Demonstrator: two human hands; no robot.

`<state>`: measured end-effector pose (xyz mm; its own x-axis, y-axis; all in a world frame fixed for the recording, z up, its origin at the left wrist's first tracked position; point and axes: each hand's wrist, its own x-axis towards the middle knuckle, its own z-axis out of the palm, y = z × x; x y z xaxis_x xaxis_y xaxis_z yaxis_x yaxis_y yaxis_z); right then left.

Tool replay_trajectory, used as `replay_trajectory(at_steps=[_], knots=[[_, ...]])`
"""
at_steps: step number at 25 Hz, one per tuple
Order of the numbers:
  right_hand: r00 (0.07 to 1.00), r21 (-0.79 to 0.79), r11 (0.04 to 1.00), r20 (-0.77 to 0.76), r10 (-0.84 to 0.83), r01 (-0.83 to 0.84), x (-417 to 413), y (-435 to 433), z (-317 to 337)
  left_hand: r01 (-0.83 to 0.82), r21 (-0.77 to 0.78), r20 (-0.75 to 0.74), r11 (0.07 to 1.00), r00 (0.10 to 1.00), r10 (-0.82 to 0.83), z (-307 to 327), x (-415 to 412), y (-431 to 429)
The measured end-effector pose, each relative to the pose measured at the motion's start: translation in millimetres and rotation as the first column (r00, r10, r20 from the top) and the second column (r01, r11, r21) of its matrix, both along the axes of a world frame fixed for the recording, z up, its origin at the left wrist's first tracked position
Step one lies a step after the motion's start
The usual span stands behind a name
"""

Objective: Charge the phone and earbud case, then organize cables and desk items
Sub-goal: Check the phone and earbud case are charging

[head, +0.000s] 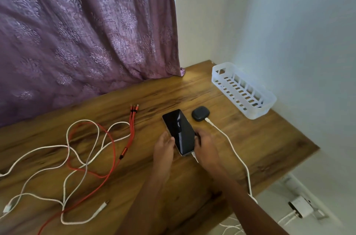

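Note:
A black phone (180,130) lies screen up on the wooden desk (250,142), its near end between my two hands. My left hand (163,148) touches its left edge with the thumb. My right hand (204,144) grips its right edge near a white plug (194,156) at the phone's bottom end. A dark earbud case (200,113) sits just right of the phone's far end, with a white cable (233,148) plugged into it and running off the desk's right edge. Tangled white cables (84,165) and a red multi-head cable (115,150) sprawl on the left.
A white slotted plastic basket (243,90) stands at the back right against the wall. A purple curtain (86,32) hangs behind the desk. White chargers sit in a wall socket (301,208) low on the right, below the desk edge.

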<state>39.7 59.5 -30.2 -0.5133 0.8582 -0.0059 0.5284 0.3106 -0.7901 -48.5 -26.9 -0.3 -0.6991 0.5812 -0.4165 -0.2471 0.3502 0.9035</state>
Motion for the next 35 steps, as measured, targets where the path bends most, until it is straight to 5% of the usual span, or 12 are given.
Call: replay_trajectory(at_steps=[5, 9, 13, 18, 24, 35], knots=[[0.999, 0.000, 1.000, 0.044, -0.022, 0.022, -11, 3, -3, -0.142, 0.041, 0.233, 0.989, 0.964, 0.129, 5, 1, 11], [0.992, -0.235, 0.967, -0.057, -0.117, 0.100, -12, 7, 10, -0.210, 0.046, 0.315, 0.977, 0.931, 0.185, 7, -3, 16], [0.930, -0.583, 0.805, -0.224, -0.292, 0.112, -15, 11, 23, -0.266, 0.032, 0.350, 0.964, 0.906, 0.238, 6, -6, 20], [0.882, -0.775, 0.632, -0.274, -0.382, 0.033, -12, 18, 28, -0.295, 0.102, 0.439, 0.950, 0.870, 0.223, 12, -4, 24], [0.802, -0.782, 0.585, -0.484, -0.350, -0.216, -3, 32, 62, -0.309, 0.297, 0.466, 0.904, 0.873, 0.146, 48, 4, 22], [0.622, -0.570, 0.680, -0.754, -0.211, -0.462, 1, 36, 154, -0.174, 0.623, 0.178, 0.762, 0.981, 0.079, 133, 6, 24]])
